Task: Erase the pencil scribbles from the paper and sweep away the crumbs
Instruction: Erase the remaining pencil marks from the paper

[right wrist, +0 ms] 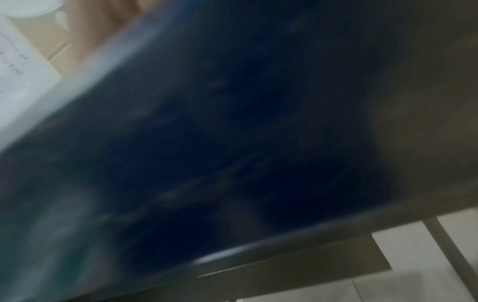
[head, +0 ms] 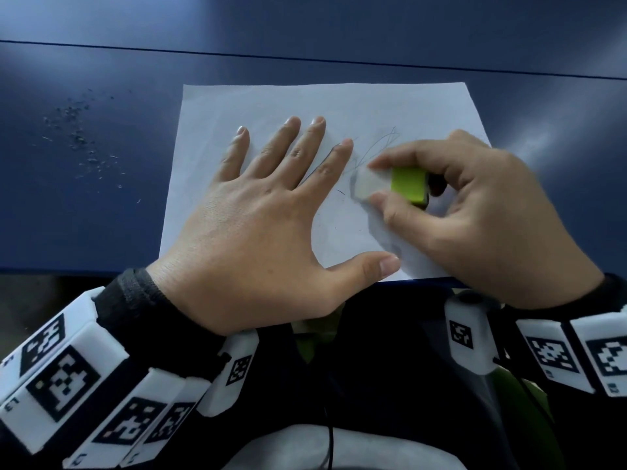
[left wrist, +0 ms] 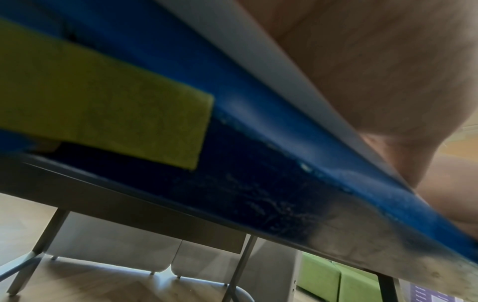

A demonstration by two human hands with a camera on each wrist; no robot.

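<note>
A white sheet of paper lies on the blue table, its near edge at the table's front edge. Faint pencil scribbles run across its middle. My left hand presses flat on the paper with fingers spread. My right hand pinches a white eraser in a green sleeve between thumb and fingers, with the white tip down on the scribbles. Both wrist views show mostly the table's front edge from below, and the right wrist view is blurred.
A scatter of dark crumbs lies on the table to the left of the paper. A seam runs across the table beyond the sheet. A yellow-green strip shows under the table edge in the left wrist view.
</note>
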